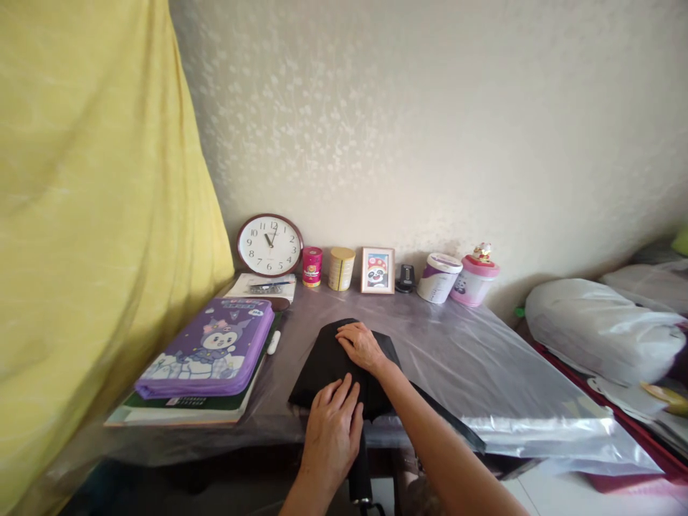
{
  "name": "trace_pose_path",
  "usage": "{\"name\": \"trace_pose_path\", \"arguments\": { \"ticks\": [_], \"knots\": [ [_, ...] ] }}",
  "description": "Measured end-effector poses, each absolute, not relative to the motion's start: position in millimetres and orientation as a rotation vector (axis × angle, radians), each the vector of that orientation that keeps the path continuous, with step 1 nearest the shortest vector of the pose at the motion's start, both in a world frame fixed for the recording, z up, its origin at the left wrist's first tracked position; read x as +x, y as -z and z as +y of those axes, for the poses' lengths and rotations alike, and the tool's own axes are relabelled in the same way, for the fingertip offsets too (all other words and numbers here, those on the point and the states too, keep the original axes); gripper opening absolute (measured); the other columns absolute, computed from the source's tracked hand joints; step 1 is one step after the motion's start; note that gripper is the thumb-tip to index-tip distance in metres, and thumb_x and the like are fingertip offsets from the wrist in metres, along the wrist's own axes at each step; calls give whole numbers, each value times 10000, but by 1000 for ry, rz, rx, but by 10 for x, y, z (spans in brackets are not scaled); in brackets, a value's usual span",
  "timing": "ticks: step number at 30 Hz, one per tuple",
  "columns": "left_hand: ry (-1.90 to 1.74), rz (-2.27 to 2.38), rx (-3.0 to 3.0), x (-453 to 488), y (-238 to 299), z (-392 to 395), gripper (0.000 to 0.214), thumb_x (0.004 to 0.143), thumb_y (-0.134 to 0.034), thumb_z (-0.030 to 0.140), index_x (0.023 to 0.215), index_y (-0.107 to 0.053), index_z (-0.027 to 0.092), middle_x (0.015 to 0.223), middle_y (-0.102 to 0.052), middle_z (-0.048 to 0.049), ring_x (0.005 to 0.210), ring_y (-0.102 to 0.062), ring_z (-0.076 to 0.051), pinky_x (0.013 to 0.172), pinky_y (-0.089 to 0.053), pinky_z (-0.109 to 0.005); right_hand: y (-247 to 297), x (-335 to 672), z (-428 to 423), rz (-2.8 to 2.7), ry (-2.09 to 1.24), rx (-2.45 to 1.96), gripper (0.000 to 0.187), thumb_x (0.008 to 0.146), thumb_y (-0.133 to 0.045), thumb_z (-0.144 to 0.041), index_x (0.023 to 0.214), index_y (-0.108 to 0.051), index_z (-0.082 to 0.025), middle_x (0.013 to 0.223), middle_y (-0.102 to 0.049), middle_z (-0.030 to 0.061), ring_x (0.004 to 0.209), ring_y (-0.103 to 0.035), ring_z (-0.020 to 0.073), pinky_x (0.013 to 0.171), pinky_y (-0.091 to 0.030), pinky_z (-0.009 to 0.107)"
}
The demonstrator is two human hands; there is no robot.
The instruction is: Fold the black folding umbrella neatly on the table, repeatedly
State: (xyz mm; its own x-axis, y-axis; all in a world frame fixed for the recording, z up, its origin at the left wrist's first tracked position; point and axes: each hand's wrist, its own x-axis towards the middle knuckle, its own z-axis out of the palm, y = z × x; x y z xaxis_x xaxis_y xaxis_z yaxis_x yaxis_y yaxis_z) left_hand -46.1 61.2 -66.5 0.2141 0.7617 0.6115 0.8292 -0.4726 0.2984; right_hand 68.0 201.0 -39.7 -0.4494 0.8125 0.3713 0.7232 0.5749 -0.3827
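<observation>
Note right forearm [443, 451], nearest. On plastic-covered table [456, 337], find black umbrella [322, 365], at front edge. Judge as light: soft, slippery canopy [329, 340], probably stiff ribs. Observe left hand [332, 433] and right hand [364, 349] resting on canopy, with fingers [342, 391] extended, clenching nothing. For lifting, grasp by overhanging handle [360, 473].

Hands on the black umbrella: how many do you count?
2. The left hand rests at the near edge of the black umbrella, close to its handle; the right hand lies farther forward on the fabric. No others show.
</observation>
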Motion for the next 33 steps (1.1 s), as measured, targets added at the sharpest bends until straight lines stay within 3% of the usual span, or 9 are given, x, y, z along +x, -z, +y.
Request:
{"name": "trace_pose_path", "arguments": {
  "ticks": [7, 9, 12, 14, 19, 28, 33],
  "knots": [
    [1121, -1554, -2387, -465, 669, 603, 321, 856, -432, 201, 1134, -593, 191, 1213, -586, -69, 995, -547, -212, 839, -490, -384, 429, 584, 2128, -2086, -84, -1568, 354, 860, -478, -247, 1203, -542, -185, 1364, -440, 114, 1258, -373, 251, 1033, -251, 449],
    [1121, -1558, -2390, -465, 656, 598, 321, 859, -428, 207, 1136, -591, 192, 1211, -587, -72, 983, -550, -214, 823, -496, -380, 370, 586, 2071, -2100, -81, -1459, 318, 856, -480, -232, 1158, -573, -190, 1310, -500, 106, 1219, -419, 232, 1022, -277, 416],
    [1110, -1576, -2407, -468, 640, 592, 319, 863, -427, 216, 1136, -590, 195, 1209, -585, -75, 976, -552, -213, 816, -497, -375, 321, 590, 1970, -2311, -218, -1190, 235, 872, -453, -229, 975, -664, -212, 1061, -660, 62, 1132, -501, 187, 992, -325, 350],
    [1092, -1593, -2423, -471, 634, 590, 323, 868, -421, 215, 1148, -582, 197, 1219, -578, -77, 969, -553, -207, 816, -496, -369, 324, 595, 1927, -2433, -261, -1128, 219, 864, -468, -225, 899, -685, -222, 1022, -677, 47, 1142, -499, 189, 1011, -302, 368],
    [1073, -1595, -2418, -486, 634, 587, 325, 874, -412, 218, 1155, -576, 206, 1229, -572, -70, 952, -558, -201, 802, -500, -362, 300, 643, 1897, -2220, -104, -1401, 262, 852, -470, -197, 1043, -649, -199, 1242, -561, 97, 1198, -448, 224, 1022, -283, 421],
    [1067, -1587, -2421, -529, 665, 600, 322, 882, -420, 259, 1164, -558, 189, 1227, -570, -71, 994, -560, -202, 831, -498, -366, 250, 802, 1677, -2412, -385, -1045, 258, 830, -464, -170, 955, -684, -217, 1056, -668, 40, 1088, -542, 182, 948, -398, 321],
    [1102, -1552, -2430, -559, 663, 614, 316, 880, -421, 261, 1151, -571, 197, 1224, -572, -74, 974, -565, -198, 814, -513, -360, 179, 1153, 1745, -2129, -372, -1405, 261, 824, -464, -199, 958, -682, -249, 983, -693, 18, 938, -618, 173, 858, -443, 293]
  ]
}}
